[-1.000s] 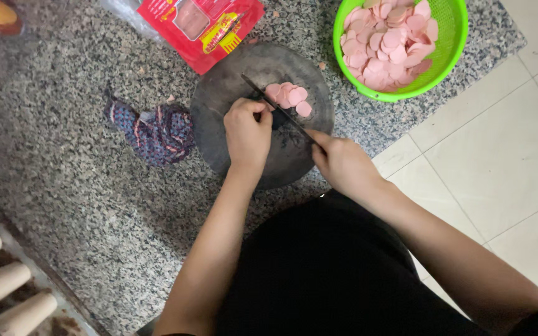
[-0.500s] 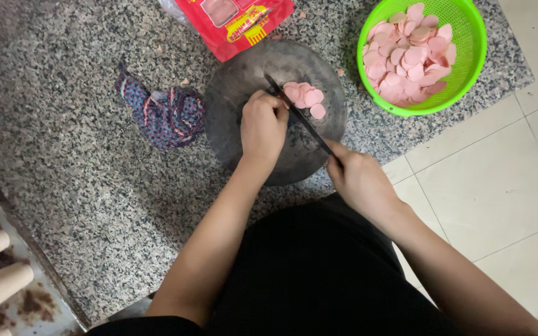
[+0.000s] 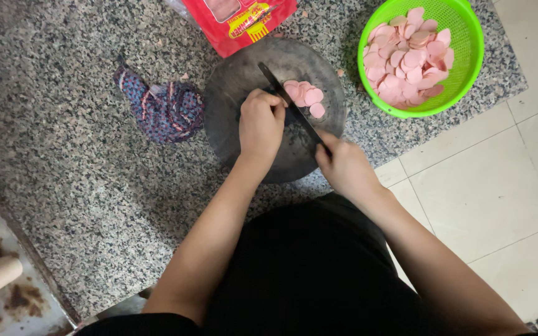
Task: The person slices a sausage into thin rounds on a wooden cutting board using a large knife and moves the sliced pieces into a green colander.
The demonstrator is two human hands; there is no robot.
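Observation:
A dark round cutting board (image 3: 231, 93) lies on the speckled granite counter (image 3: 70, 168). My left hand (image 3: 259, 124) presses down on a piece of sausage on the board, fingers curled over it so the piece is hidden. My right hand (image 3: 344, 168) grips the handle of a dark knife (image 3: 278, 87), whose blade runs up across the board right beside my left fingers. A small heap of pink sausage slices (image 3: 306, 96) lies on the board just right of the blade.
A green plastic colander (image 3: 468, 68) full of pink slices stands at the upper right near the counter edge. A red food package (image 3: 238, 18) lies above the board. A crumpled dark patterned cloth (image 3: 163, 109) sits left of it. Pale floor tiles (image 3: 505, 186) lie right.
Both hands and the knife keep their place on the board. The knife stays by my left fingers; the view has shifted a little.

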